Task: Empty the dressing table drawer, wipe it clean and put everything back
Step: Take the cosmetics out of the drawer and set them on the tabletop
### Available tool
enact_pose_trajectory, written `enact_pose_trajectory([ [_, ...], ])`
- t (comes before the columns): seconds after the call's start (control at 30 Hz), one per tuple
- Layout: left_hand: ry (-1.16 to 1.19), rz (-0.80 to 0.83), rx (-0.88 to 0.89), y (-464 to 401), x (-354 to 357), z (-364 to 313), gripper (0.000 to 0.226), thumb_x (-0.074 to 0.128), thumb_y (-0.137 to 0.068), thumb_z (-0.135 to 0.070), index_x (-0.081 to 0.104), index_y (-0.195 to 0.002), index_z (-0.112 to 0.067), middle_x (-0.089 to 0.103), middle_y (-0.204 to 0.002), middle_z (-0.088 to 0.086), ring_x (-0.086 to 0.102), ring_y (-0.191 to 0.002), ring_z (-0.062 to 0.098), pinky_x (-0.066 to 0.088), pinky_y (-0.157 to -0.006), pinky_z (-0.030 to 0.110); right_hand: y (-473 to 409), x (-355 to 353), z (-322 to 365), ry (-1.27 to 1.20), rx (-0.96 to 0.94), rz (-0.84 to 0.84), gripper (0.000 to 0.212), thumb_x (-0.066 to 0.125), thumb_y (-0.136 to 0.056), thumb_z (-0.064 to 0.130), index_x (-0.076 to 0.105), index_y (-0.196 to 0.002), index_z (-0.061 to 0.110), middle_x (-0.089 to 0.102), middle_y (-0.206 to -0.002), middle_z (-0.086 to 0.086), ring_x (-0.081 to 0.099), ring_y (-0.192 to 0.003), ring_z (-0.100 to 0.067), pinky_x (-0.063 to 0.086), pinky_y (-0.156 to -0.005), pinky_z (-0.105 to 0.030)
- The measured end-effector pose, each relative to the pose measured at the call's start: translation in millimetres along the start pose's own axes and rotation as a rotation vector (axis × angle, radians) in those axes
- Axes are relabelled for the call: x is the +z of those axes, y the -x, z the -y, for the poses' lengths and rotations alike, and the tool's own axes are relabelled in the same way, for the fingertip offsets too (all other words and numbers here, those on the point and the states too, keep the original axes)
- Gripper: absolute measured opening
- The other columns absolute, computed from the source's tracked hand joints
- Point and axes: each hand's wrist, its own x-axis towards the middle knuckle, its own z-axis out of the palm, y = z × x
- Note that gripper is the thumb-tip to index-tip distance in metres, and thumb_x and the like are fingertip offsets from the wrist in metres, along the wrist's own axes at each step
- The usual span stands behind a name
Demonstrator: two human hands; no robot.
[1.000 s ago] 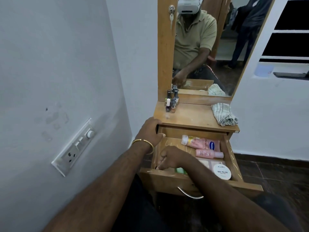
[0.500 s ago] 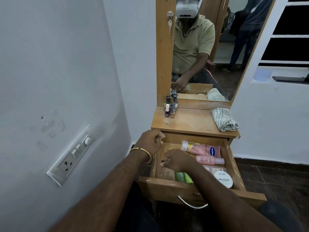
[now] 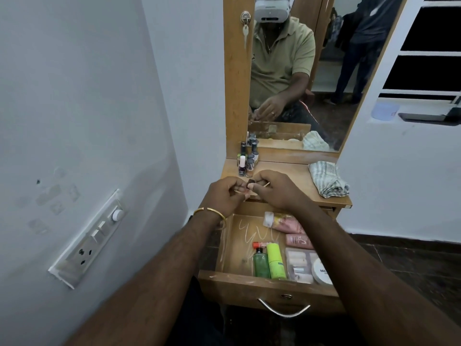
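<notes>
The wooden drawer (image 3: 249,283) stands pulled out under the dressing table top (image 3: 294,176). In it lie a large pink tube (image 3: 284,222), a smaller pink tube (image 3: 298,240), a dark green bottle with a red cap (image 3: 260,262), a lime green bottle (image 3: 275,260), a clear packet (image 3: 298,267) and a white round jar (image 3: 321,270). My left hand (image 3: 224,197) and my right hand (image 3: 278,189) meet over the table's front edge. Together they pinch thin wooden sticks (image 3: 265,185) and a small dark item (image 3: 250,182).
Several nail polish bottles (image 3: 245,163) stand at the table's back left, a striped cloth (image 3: 326,181) lies at its right. A mirror (image 3: 299,71) rises behind. A wall with a switch plate (image 3: 92,238) is close on the left. The drawer handle (image 3: 283,309) juts toward me.
Both hands have left the drawer's left side and come up together over the table's front edge with small items. The green bottles in the drawer now show.
</notes>
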Motion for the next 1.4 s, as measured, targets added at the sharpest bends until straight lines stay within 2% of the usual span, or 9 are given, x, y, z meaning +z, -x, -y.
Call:
enact_pose_trajectory([
  [0.1,0.023,-0.024,-0.010,-12.1,-1.6,4.6,0.016,0.079,-0.077,-0.011,0.068,-0.089,-0.014,0.067,-0.078,-0.009,0.058,-0.069,-0.004,0.043,-0.064,0.005,5.4,0.5,-8.1,-0.016,0.058,0.015,0.024,0.073,-0.086,0.032,0.065,-0.106,0.020,0.063,-0.090,0.004,0.060,-0.081,-0.012,0.048,-0.068,-0.028],
  [0.23,0.035,-0.056,-0.030,-30.3,-1.4,15.0,0.019,0.080,-0.077,-0.012,0.067,-0.090,-0.013,0.066,-0.083,-0.004,0.060,-0.076,0.006,0.045,-0.067,0.004,18.8,17.2,-37.2,0.299,0.177,0.291,0.015,0.071,-0.086,0.022,0.069,-0.100,0.019,0.067,-0.099,0.001,0.062,-0.088,-0.014,0.053,-0.078,-0.031],
  [0.37,0.026,-0.029,-0.068,-50.1,2.8,24.2,0.023,0.082,-0.075,-0.014,0.065,-0.086,-0.022,0.066,-0.082,-0.008,0.060,-0.074,0.002,0.045,-0.069,0.010,22.2,43.5,-65.5,0.518,0.207,0.482,0.017,0.067,-0.085,0.017,0.071,-0.102,0.018,0.069,-0.102,0.000,0.064,-0.095,-0.018,0.056,-0.086,-0.038],
  [0.53,0.022,-0.004,-0.106,-65.2,9.6,36.0,0.023,0.082,-0.075,-0.014,0.065,-0.090,-0.020,0.066,-0.083,-0.007,0.059,-0.073,-0.001,0.042,-0.065,0.002,13.6,65.7,-75.4,0.662,0.249,0.582,0.019,0.073,-0.082,0.021,0.071,-0.100,0.017,0.069,-0.098,-0.004,0.065,-0.093,-0.022,0.057,-0.084,-0.040],
  [0.8,0.002,-0.025,-0.144,-85.2,16.3,45.6,0.022,0.080,-0.074,-0.012,0.062,-0.079,-0.025,0.068,-0.080,-0.006,0.059,-0.073,0.005,0.043,-0.067,0.010,-6.8,73.3,-75.1,0.861,0.259,0.719,0.039,0.074,-0.082,0.016,0.063,-0.117,0.006,0.064,-0.118,-0.015,0.063,-0.107,-0.036,0.054,-0.092,-0.049],
  [1.0,-0.011,-0.038,-0.186,-95.3,21.0,51.0,0.017,0.079,-0.075,-0.013,0.066,-0.082,-0.021,0.068,-0.081,-0.007,0.060,-0.072,0.004,0.042,-0.064,0.011,0.4,73.0,-75.0,0.965,0.121,0.626,0.037,0.068,-0.085,0.010,0.060,-0.121,0.007,0.063,-0.122,-0.015,0.063,-0.108,-0.034,0.054,-0.089,-0.044],
  [1.2,0.012,-0.057,-0.171,-95.3,24.7,56.0,0.017,0.078,-0.077,-0.014,0.067,-0.088,-0.019,0.068,-0.084,-0.007,0.061,-0.077,0.005,0.045,-0.068,0.012,5.8,48.5,-69.2,0.703,0.152,0.498,0.030,0.061,-0.092,0.026,0.059,-0.120,0.017,0.063,-0.118,-0.006,0.063,-0.101,-0.021,0.054,-0.085,-0.035],
  [1.3,0.069,-0.076,-0.172,-92.8,26.8,61.0,0.022,0.079,-0.076,-0.011,0.067,-0.093,-0.018,0.069,-0.085,-0.008,0.063,-0.078,0.001,0.050,-0.075,0.012,7.0,27.3,-57.0,0.384,0.187,0.457,0.022,0.059,-0.093,0.040,0.062,-0.105,0.021,0.064,-0.100,0.003,0.059,-0.085,-0.012,0.049,-0.071,-0.028],
  [1.4,0.101,-0.113,-0.193,-89.8,29.2,65.2,0.022,0.078,-0.077,-0.009,0.067,-0.095,-0.017,0.071,-0.084,-0.007,0.063,-0.076,-0.002,0.048,-0.074,0.009,3.0,9.6,-48.1,0.074,0.159,0.292,0.017,0.070,-0.087,0.035,0.066,-0.095,0.021,0.063,-0.090,0.008,0.057,-0.077,-0.005,0.044,-0.064,-0.021],
])
